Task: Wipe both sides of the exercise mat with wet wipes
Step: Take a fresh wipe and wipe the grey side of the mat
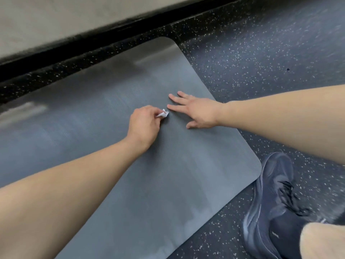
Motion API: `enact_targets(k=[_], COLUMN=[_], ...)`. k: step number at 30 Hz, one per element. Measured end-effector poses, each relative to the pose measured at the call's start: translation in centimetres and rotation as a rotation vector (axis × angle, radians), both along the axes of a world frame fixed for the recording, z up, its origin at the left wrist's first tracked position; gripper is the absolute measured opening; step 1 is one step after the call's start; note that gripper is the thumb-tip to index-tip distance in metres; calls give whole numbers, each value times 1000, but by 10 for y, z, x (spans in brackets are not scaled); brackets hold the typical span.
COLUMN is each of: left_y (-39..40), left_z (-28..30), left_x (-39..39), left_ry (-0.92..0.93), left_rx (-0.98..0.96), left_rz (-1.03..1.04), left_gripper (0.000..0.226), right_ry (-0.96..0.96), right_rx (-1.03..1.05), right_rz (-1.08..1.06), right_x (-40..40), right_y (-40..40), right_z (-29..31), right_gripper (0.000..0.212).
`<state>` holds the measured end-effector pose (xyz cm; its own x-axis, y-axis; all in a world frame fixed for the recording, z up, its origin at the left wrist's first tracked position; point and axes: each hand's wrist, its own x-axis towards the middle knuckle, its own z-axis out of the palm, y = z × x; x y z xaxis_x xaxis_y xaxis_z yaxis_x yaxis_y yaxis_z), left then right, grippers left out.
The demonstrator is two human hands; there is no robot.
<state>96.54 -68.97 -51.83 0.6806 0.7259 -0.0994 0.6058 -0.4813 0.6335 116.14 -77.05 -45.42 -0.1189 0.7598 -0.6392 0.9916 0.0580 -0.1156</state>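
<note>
A grey-blue exercise mat [104,150] lies flat on the floor, its rounded end toward the right. My left hand [143,126] rests on the mat near its middle, fingers curled around a small crumpled white wet wipe [163,114] that pokes out at the fingertips. Just to the right, my right hand [197,111] lies flat on the mat with its fingers spread, holding nothing. The wipe almost touches the right index finger.
Dark speckled rubber floor [242,58] surrounds the mat. A black baseboard and pale wall [56,19] run along the far side. My dark blue shoe [274,202] stands on the floor beside the mat's near right corner.
</note>
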Motion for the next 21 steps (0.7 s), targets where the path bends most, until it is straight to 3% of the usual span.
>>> enact_targets(k=[4,8,11,17,21], left_y=[-29,-74,-124,-242,-259], left_z=[-1,0,-2,-15,-21], left_x=[2,-3,-14,-48,-56], left_ry=[-68,-34,-23,-68,-136], left_rx=[-63,-51,-62,-155,-184], left_rz=[139,92,-66,-410,-403], left_gripper=[13,16,12,13,20], right_ry=[-20,-84,-62,190,212], right_rx=[31,-14,39,84,69], right_rz=[104,199,259,510,524], right_x=[-7,-16,-15,-8,-12], right_y=[-73,-138,-161,-179,-186], right_z=[3,-9,-23,-37,-37], right_gripper=[148,170,171,151,146])
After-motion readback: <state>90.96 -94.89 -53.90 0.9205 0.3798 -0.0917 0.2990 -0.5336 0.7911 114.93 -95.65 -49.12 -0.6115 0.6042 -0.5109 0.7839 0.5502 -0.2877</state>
